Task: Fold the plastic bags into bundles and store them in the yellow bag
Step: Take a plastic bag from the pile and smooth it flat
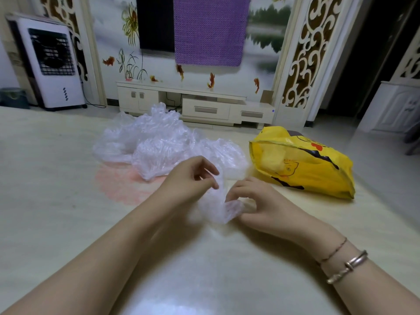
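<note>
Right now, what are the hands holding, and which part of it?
A clear plastic bag. The left hand pinches its upper part; the right hand grips its lower end, just above the table.

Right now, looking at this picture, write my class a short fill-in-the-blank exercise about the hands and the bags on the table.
1. Both hands hold one clear plastic bag; the left hand pinches its ____ end.
2. The bag meant for storage is coloured ____.
3. The pile of crumpled clear bags lies to the ____ of the yellow bag.
4. Bracelets sit on the ____ wrist.

Missing words: upper; yellow; left; right
</note>
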Motion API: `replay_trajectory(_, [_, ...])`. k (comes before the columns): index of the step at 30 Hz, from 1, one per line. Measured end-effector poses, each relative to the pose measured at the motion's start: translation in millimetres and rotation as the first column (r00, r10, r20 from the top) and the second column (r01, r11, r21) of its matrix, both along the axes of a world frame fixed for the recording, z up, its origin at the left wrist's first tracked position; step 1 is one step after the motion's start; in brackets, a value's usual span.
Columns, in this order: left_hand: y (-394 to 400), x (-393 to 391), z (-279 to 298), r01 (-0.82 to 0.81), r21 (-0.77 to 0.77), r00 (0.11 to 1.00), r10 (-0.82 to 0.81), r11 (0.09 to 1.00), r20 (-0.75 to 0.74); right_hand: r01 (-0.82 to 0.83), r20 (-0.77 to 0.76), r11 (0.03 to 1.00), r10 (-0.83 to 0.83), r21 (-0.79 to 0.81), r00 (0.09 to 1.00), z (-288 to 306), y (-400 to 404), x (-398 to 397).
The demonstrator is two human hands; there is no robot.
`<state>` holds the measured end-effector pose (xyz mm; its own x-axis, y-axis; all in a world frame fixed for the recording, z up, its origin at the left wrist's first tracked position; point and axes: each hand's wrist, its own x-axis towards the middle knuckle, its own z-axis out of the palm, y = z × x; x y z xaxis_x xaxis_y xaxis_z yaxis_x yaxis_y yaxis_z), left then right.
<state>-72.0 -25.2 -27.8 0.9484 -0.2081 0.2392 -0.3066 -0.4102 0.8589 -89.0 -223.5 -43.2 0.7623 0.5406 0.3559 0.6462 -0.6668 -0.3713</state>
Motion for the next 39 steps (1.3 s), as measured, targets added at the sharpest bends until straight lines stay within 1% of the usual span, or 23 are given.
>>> replay_trajectory(1, [-1,-1,0,0.036,0.028,0.997,-0.033,0.999,-0.071,0.016,-0.057,0.998,-0.012,0.063,0.998,0,-1,0])
replay_trajectory(3, [-2,1,-3,0.036,0.095,0.985,-0.02,0.995,-0.171,0.06,-0.156,0.985,-0.035,0.159,0.987,3,-1,1])
replay_trajectory(6, [-3,4,-6,-0.007,0.088,0.969,0.029,0.996,-0.246,0.101,-0.23,0.966,-0.046,0.236,0.972,6,3,3])
replay_trajectory(7, [-4,3,-5,-0.016,0.085,0.966,0.038,0.996,-0.254,0.136,-0.249,0.95,-0.064,0.28,0.966,6,5,5])
replay_trajectory(9, [-7,1,-3,-0.042,0.139,0.97,0.074,0.989,-0.233,0.239,-0.312,0.907,-0.129,0.346,0.941,2,8,11])
replay_trajectory(11, [-8,1,-5,-0.057,0.172,0.973,0.093,0.983,-0.211,0.333,-0.358,0.879,-0.207,0.34,0.91,-5,10,18])
replay_trajectory(14, [-7,2,-9,-0.032,0.182,0.97,0.074,0.983,-0.231,0.415,-0.349,0.853,-0.301,0.318,0.887,-10,11,24])
replay_trajectory(16, [-6,3,-10,-0.043,0.193,0.97,0.087,0.98,-0.229,0.425,-0.345,0.839,-0.309,0.34,0.886,-9,10,24])
replay_trajectory(18, [-6,3,-10,-0.059,0.189,0.97,0.101,0.98,-0.221,0.357,-0.289,0.844,-0.253,0.401,0.923,-4,8,19])
replay_trajectory(20, [-6,3,-10,-0.061,0.179,0.969,0.101,0.982,-0.225,0.239,-0.181,0.863,-0.174,0.445,0.968,3,6,12])
replay_trajectory(21, [-6,3,-11,-0.059,0.174,0.968,0.099,0.983,-0.231,0.194,-0.139,0.881,-0.148,0.431,0.979,6,6,8])
replay_trajectory(23, [-6,3,-11,-0.058,0.168,0.966,0.098,0.984,-0.241,0.138,-0.096,0.933,-0.113,0.331,0.989,6,7,2])
replay_trajectory(24, [-6,4,-11,-0.059,0.164,0.965,0.098,0.985,-0.242,0.126,-0.102,0.953,-0.102,0.275,0.99,5,8,1])
replay_trajectory(27, [-3,6,-8,-0.054,0.115,0.955,0.085,0.992,-0.282,0.139,-0.19,0.985,-0.117,0.102,0.975,-2,6,3])
replay_trajectory(29, [2,7,-4,-0.038,0.063,0.942,0.057,0.997,-0.332,0.126,-0.179,0.992,-0.128,-0.023,0.975,-5,4,4])
replay_trajectory(30, [4,8,-1,-0.026,0.039,0.934,0.038,0.999,-0.354,0.128,-0.163,0.991,-0.133,-0.043,0.978,-6,5,4])
replay_trajectory(34, [12,5,4,0.036,-0.056,0.915,-0.055,0.998,-0.4,0.175,-0.065,0.985,-0.174,0.001,0.983,-7,12,5])
replay_trajectory(36, [11,3,5,0.052,-0.086,0.932,-0.08,0.995,-0.353,0.188,-0.043,0.982,-0.187,0.022,0.981,-7,14,8])
replay_trajectory(39, [9,0,3,0.048,0.066,0.974,-0.032,0.997,-0.225,0.193,-0.056,0.977,-0.188,0.095,0.981,-6,12,10])
